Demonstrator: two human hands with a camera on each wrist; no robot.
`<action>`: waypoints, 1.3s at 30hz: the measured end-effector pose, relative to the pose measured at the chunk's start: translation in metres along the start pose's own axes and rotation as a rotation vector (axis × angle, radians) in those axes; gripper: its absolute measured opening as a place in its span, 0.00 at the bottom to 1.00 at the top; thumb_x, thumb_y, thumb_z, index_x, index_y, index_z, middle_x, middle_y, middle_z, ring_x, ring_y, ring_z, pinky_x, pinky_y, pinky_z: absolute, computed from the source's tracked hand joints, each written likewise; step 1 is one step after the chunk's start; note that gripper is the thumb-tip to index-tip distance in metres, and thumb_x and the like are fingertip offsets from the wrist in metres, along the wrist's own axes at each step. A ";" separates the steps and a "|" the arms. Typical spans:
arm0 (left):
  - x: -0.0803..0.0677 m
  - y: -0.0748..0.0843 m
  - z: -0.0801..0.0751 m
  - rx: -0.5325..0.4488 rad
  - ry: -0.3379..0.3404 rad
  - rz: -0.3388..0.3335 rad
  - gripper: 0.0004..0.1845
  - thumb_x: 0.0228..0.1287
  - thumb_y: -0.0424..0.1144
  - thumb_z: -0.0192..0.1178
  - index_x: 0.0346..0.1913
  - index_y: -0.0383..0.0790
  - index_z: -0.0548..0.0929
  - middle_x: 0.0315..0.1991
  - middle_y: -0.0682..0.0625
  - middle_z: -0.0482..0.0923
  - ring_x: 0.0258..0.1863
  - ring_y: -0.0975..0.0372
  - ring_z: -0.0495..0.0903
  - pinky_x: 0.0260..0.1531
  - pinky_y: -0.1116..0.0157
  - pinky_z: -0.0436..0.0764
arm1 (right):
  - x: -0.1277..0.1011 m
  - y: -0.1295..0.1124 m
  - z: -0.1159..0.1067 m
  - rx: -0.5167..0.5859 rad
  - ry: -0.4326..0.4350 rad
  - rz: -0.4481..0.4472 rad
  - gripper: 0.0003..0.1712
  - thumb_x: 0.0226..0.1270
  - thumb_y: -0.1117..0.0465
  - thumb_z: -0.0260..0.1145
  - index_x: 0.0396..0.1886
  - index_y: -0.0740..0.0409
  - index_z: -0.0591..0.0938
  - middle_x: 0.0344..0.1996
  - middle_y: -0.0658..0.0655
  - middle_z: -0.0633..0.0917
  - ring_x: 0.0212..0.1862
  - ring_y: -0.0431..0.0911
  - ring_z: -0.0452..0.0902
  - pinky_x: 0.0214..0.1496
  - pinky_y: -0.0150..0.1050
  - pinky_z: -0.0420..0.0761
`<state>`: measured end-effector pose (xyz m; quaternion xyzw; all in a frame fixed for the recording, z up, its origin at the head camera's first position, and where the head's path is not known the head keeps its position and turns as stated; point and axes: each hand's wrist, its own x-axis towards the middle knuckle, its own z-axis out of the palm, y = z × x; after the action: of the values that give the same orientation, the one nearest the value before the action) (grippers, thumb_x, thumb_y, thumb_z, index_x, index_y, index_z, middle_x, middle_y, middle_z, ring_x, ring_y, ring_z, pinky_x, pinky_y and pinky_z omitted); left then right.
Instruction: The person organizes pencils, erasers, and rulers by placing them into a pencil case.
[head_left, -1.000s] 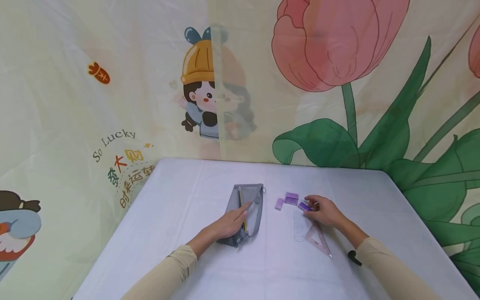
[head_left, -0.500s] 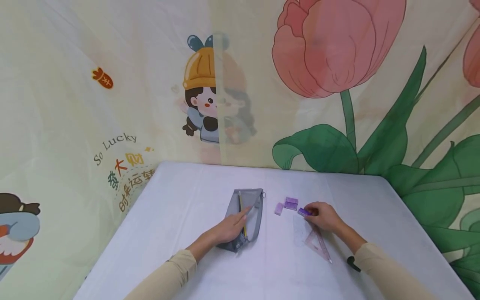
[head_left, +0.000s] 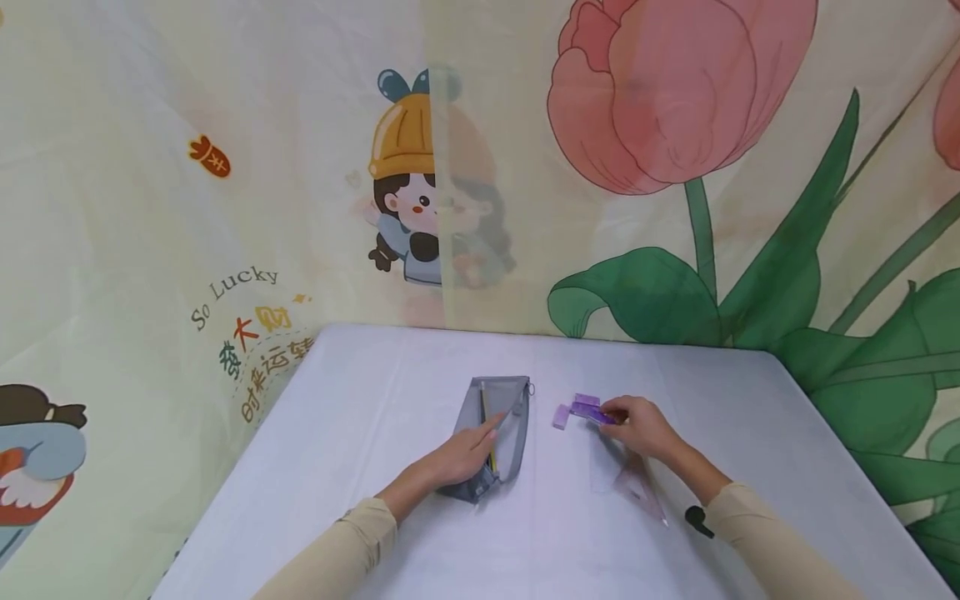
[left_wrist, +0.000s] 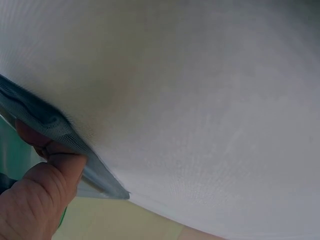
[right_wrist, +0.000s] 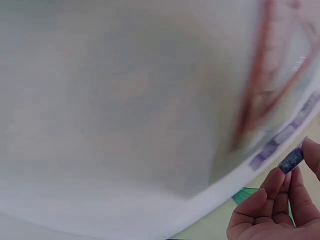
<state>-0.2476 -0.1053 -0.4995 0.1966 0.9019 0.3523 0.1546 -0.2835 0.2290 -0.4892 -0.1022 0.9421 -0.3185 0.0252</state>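
Landmark: the grey mesh pencil pouch (head_left: 491,437) lies near the middle of the white-covered table (head_left: 375,392), its open mouth turned away from the person.
Left hand: the left hand (head_left: 457,457) lies on the near half of the pouch, palm down, fingers stretched toward the mouth; in the left wrist view the thumb (left_wrist: 42,197) presses against the pouch's edge (left_wrist: 75,145), so the hand pins the pouch and does not seem to close round it.
Left arm: the forearm in a beige sleeve (head_left: 337,550) runs from the table's near edge up to the pouch at a slant.
Pencil: a yellow pencil (head_left: 486,425) shows inside the pouch, just past the left fingertips.
Right hand: the right hand (head_left: 637,427) sits to the right of the pouch, fingers curled, pinching a small purple piece (head_left: 592,412) between thumb and fingertips; the right wrist view shows the same piece (right_wrist: 291,161) at the fingertips.
Purple pieces: two more small purple pieces (head_left: 561,415) lie on the cloth between the pouch and the right hand, close beside the held one.
Set square: a clear pinkish set square (head_left: 637,483) lies flat to the right of the pouch, partly under the right wrist.
Backdrop: a printed curtain (head_left: 675,125) with a tulip and a cartoon child hangs behind the table.
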 end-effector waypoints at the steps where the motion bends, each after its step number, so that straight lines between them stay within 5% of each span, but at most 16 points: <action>1: 0.001 0.000 -0.001 0.003 -0.001 0.001 0.28 0.81 0.51 0.30 0.79 0.52 0.54 0.57 0.34 0.78 0.49 0.56 0.78 0.58 0.50 0.73 | 0.001 -0.003 -0.001 0.003 0.006 -0.003 0.16 0.62 0.64 0.72 0.50 0.61 0.85 0.40 0.56 0.86 0.41 0.47 0.76 0.39 0.34 0.81; 8: 0.002 0.001 -0.004 -0.004 0.008 -0.003 0.28 0.81 0.51 0.30 0.79 0.53 0.55 0.72 0.37 0.66 0.61 0.51 0.76 0.68 0.47 0.68 | 0.006 -0.020 0.002 0.010 -0.001 -0.052 0.16 0.61 0.65 0.72 0.49 0.63 0.85 0.39 0.55 0.85 0.40 0.46 0.76 0.40 0.37 0.80; 21: -0.001 0.001 0.002 -0.005 -0.006 0.006 0.27 0.81 0.48 0.32 0.79 0.50 0.55 0.70 0.36 0.68 0.55 0.54 0.77 0.64 0.48 0.70 | 0.005 -0.053 0.033 0.048 -0.057 -0.028 0.14 0.57 0.66 0.75 0.44 0.56 0.87 0.36 0.50 0.84 0.38 0.43 0.75 0.40 0.34 0.80; 39: -0.001 -0.001 -0.001 -0.001 0.015 0.028 0.28 0.81 0.50 0.32 0.79 0.50 0.55 0.69 0.35 0.68 0.64 0.46 0.74 0.68 0.46 0.67 | 0.011 -0.089 0.073 0.035 -0.113 -0.242 0.13 0.55 0.68 0.75 0.42 0.60 0.88 0.34 0.52 0.85 0.35 0.41 0.76 0.37 0.31 0.79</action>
<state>-0.2472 -0.1074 -0.4998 0.2065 0.9000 0.3563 0.1431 -0.2708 0.1143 -0.4927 -0.2324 0.9143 -0.3291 0.0414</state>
